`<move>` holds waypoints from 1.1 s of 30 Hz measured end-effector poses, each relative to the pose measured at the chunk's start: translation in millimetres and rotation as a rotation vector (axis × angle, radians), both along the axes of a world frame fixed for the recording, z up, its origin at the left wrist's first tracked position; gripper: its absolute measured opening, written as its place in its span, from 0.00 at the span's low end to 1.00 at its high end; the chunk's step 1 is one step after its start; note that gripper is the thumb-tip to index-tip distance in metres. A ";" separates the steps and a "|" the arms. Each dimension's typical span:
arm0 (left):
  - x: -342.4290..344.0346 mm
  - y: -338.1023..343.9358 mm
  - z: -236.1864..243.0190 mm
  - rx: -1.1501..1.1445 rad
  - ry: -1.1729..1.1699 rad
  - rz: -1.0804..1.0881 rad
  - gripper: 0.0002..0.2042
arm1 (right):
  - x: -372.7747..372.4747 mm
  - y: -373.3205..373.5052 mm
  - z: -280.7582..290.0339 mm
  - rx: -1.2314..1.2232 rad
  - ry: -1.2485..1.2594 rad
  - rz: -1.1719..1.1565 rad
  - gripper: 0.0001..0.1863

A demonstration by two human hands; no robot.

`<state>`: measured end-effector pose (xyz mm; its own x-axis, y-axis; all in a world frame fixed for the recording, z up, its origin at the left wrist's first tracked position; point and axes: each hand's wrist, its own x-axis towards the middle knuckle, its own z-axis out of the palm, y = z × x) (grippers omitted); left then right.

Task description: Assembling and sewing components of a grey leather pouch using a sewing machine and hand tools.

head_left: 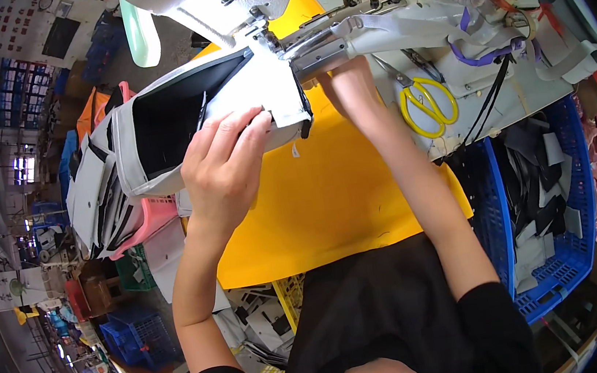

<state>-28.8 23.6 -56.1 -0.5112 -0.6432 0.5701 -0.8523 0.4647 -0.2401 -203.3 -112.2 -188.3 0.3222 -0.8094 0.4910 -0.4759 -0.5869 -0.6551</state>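
A grey, box-shaped sewn bag [129,150] with a dark inside lies on its side under the head of a white sewing machine [200,2]. Its pale end panel [246,85], edged in black at the right, reaches the needle area. My left hand [225,158] grips this panel's near edge, fingers bent over it and the thumb out of sight. To the right, my right hand [349,81] is beside the machine's metal arm [321,57]. That arm hides its fingertips, so what they touch cannot be seen.
Yellow-handled scissors [428,105] lie on the table at the right. A yellow sheet [330,205] covers the near side. Blue crates [554,268] with scraps stand at lower right. Stacked grey pieces [97,195] sit by a pink basket [151,218] at left. Strips and cords [482,55] hang around the machine.
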 end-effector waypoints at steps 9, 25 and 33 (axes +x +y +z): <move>7.2 -6.1 2.0 0.165 0.271 -0.011 0.07 | -6.4 76.6 39.5 0.012 -0.467 0.194 0.09; 19.9 -15.3 11.2 0.501 0.645 -0.103 0.05 | 7.5 92.2 50.0 0.020 -0.508 0.036 0.03; -7.0 -14.5 19.4 0.301 0.210 -0.129 0.06 | -2.6 86.0 43.3 0.181 -0.596 0.136 0.01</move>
